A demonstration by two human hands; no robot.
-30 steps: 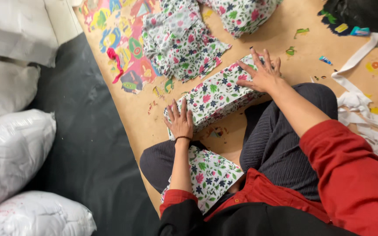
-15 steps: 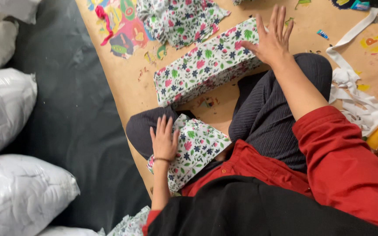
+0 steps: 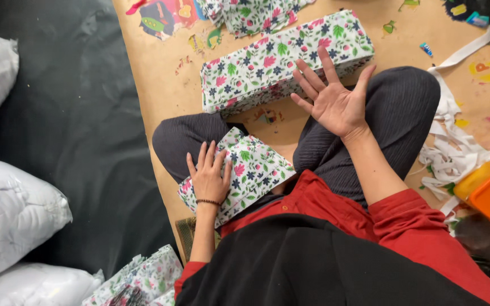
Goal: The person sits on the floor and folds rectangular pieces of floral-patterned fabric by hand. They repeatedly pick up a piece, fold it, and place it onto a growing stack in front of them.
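White padded bags (image 3: 12, 226) lie on dark sheeting at far left. Left hand (image 3: 208, 178) rests flat, fingers slightly spread, on a small box wrapped in white floral paper (image 3: 250, 170) lying tilted in the lap. Right hand (image 3: 333, 99) hovers wide open, palm up, fingers splayed, gripping nothing, just in front of a long rectangular box in the same floral wrap (image 3: 273, 62), lying on brown kraft paper (image 3: 160, 73).

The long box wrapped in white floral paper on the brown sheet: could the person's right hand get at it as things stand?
Probably yes: the right hand hovers open just beside the long floral-wrapped box, with nothing between them.
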